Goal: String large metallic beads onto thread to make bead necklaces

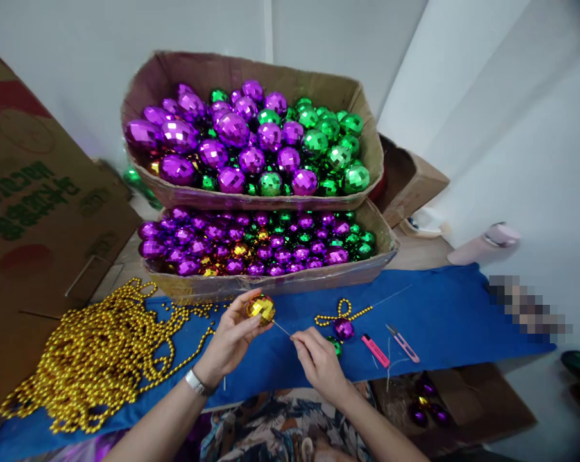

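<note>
My left hand is closed around a shiny gold faceted ball, held over the blue cloth. A thin pale string runs from the ball to my right hand, whose thumb and forefinger pinch its end. Just beyond the right hand lie a purple faceted ball, a short looped strand of gold beads and a partly hidden green ball. To the right are a pink box cutter and pink thread snips.
Two stacked open cartons hold purple, green and gold balls: the upper carton and the lower carton. A heap of gold bead strands covers the cloth's left side. A pink bottle stands right. An open box sits below the edge.
</note>
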A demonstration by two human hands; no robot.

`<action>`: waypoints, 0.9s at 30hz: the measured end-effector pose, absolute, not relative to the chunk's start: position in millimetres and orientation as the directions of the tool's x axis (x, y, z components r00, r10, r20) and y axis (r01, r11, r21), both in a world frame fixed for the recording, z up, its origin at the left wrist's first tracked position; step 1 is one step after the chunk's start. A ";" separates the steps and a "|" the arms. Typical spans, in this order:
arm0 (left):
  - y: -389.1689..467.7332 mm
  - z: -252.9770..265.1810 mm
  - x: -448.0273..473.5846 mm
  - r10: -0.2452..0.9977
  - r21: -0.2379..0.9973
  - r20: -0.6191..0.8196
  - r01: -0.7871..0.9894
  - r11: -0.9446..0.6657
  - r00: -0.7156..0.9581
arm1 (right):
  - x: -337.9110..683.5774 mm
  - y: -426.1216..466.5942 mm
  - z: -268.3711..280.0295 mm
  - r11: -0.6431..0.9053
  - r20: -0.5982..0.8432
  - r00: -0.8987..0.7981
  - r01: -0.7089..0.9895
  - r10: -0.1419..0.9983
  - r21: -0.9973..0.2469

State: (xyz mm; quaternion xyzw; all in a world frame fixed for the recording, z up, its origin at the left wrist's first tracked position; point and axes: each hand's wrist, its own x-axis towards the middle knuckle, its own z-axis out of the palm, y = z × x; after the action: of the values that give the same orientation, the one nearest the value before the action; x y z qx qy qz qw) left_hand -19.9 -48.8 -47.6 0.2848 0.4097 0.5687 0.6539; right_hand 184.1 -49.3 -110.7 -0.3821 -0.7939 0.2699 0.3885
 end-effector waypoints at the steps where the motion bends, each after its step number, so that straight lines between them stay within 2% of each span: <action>1: -49.3 -47.9 -19.8 0.978 0.843 -0.209 -0.505 0.184 0.008 | 184.6 -49.8 -111.4 0.562 0.410 -0.407 0.395 0.816 -0.726; 9: -54.8 -53.9 -21.0 0.973 0.834 -0.230 -0.514 0.200 0.005 | 185.8 -52.6 -115.3 0.580 0.404 -0.438 0.420 0.803 -0.698; 15: -55.6 -57.5 -22.2 0.971 0.813 -0.238 -0.543 0.208 0.015 | 186.0 -52.7 -115.3 0.562 0.370 -0.469 0.383 0.802 -0.733; 21: -56.8 -60.1 -23.1 0.981 0.859 -0.194 -0.483 0.169 -0.001 | 185.5 -54.5 -117.7 0.577 0.382 -0.464 0.418 0.799 -0.701; 27: -60.6 -61.4 -19.7 0.982 0.832 -0.187 -0.532 0.158 -0.001 | 184.2 -57.5 -119.5 0.586 0.381 -0.471 0.440 0.796 -0.681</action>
State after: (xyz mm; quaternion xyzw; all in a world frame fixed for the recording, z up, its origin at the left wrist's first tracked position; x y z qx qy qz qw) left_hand -19.7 -60.6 -61.4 0.2823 0.3987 0.5843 0.6480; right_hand 184.2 -57.5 -119.5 -0.3770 -0.8191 0.2545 0.3496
